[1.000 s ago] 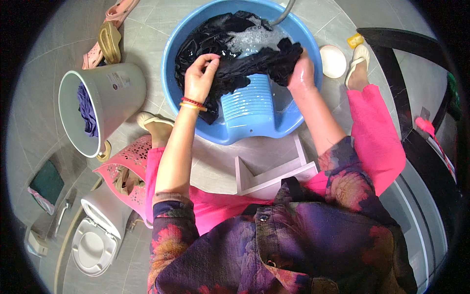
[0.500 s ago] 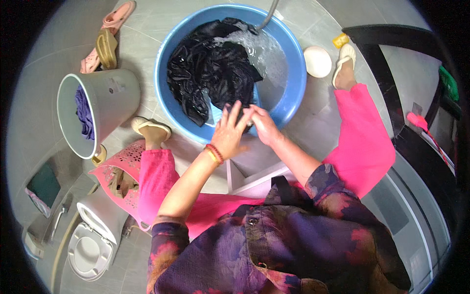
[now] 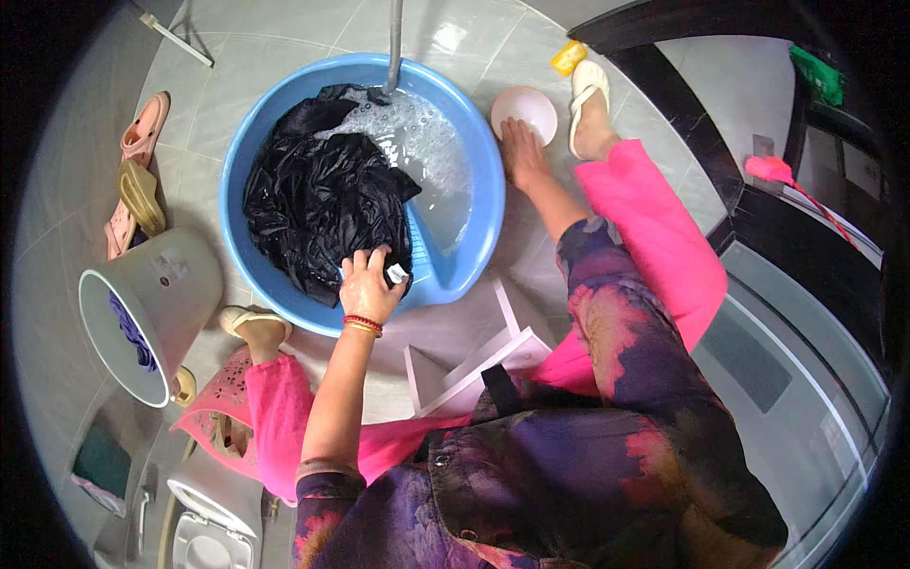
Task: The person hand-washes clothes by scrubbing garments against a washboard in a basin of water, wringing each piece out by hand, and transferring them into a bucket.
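Note:
A heap of wet black clothing (image 3: 327, 209) lies in a round blue basin (image 3: 235, 228) that holds sudsy water (image 3: 431, 142). At the basin's near edge my left hand (image 3: 370, 289) has its fingers curled on the black cloth. A small white piece (image 3: 396, 273) shows beside its fingers; whether it is a label I cannot make out. Right of that hand, a blue ridged washboard surface (image 3: 428, 248) slopes into the water. Outside the basin on the right, my right hand (image 3: 524, 156) reaches into a small pale bowl (image 3: 533, 109), fingers stretched out. Nothing shows in its grasp.
A grey hose (image 3: 395, 43) hangs into the basin's far side. A yellow object (image 3: 569, 58) lies beyond my right foot. Left stand a pale bucket (image 3: 194, 275) with purple cloth, a pink basket (image 3: 218, 417), slippers (image 3: 144, 133) and a toilet (image 3: 213, 512). A white stool (image 3: 483, 365) is close to me.
My hands were together over the basin's near edge. The right one has moved out to the bowl, while the left has come down onto the black clothing. The view has shifted too.

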{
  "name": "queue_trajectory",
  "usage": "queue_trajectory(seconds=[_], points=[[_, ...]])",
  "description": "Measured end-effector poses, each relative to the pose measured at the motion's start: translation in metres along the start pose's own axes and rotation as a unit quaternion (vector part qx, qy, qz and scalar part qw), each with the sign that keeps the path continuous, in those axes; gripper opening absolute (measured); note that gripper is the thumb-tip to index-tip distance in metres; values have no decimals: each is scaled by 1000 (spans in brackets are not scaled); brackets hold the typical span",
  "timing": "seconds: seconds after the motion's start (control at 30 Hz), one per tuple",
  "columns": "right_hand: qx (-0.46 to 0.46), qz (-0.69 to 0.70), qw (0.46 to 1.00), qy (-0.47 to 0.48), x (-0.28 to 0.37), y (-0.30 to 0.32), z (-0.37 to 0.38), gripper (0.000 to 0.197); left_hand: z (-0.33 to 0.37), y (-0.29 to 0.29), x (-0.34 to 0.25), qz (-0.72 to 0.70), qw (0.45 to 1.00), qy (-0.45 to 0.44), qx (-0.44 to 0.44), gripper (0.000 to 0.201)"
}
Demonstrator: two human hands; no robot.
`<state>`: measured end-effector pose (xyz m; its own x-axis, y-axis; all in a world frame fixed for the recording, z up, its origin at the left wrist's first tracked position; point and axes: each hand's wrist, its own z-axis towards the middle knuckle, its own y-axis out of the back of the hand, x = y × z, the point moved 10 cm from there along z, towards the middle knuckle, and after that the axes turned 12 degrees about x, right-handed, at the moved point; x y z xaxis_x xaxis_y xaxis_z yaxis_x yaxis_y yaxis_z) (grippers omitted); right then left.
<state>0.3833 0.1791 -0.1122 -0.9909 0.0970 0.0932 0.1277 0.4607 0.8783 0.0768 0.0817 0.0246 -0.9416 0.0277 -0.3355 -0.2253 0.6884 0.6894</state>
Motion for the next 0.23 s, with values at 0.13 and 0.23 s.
queue_trajectory(seconds=[0.13, 0.23], points=[[3, 47, 992, -117, -52, -23, 29, 28, 11, -2, -7, -14, 999, -27, -10, 49], [209, 170, 945, -184, -26, -51, 30, 30, 7, -2, 12, -10, 1000, -3, -4, 51]])
